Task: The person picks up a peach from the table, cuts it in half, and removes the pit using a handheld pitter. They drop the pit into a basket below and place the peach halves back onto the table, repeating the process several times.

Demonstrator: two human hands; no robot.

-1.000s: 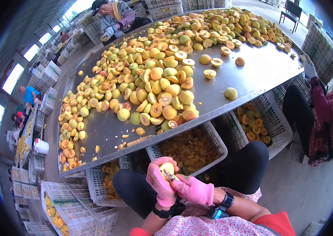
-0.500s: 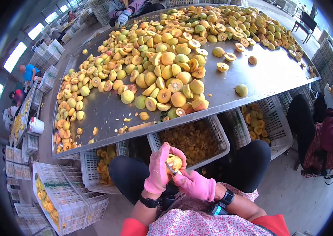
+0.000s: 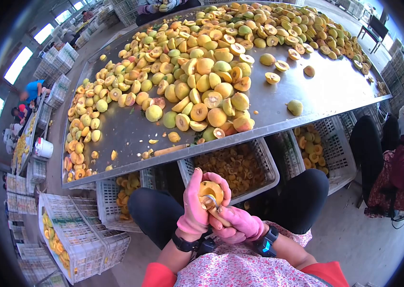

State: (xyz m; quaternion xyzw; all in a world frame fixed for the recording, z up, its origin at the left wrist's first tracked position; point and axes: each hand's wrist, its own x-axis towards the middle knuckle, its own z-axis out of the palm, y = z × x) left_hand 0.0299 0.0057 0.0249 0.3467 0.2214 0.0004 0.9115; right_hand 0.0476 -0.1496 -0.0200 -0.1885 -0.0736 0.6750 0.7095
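In the head view, my left hand [image 3: 191, 209], in a pink glove, cups a yellow peach half [image 3: 214, 189] with its cut side facing up. My gloved right hand [image 3: 241, 224] is wrapped around the wooden handle of a pitting knife [image 3: 222, 218]. Its curved metal blade touches the flesh near the peach's centre. Both hands are close together above my lap, just in front of the metal table [image 3: 326, 86]. A pile of peach halves [image 3: 204, 67] covers much of that table.
Below the table edge stands a white crate [image 3: 272, 176] of fruit scraps. More crates with peaches stand left [image 3: 87, 248] and right [image 3: 343, 153]. A wooden-handled tool [image 3: 171, 150] lies by the table's edge. Another person's gloved hands [image 3: 159, 6] are at the far side.
The peach half has turned so its cut face and the curved blade show more clearly. My right hand has rotated around the handle. The far person's hands have shifted up and right.
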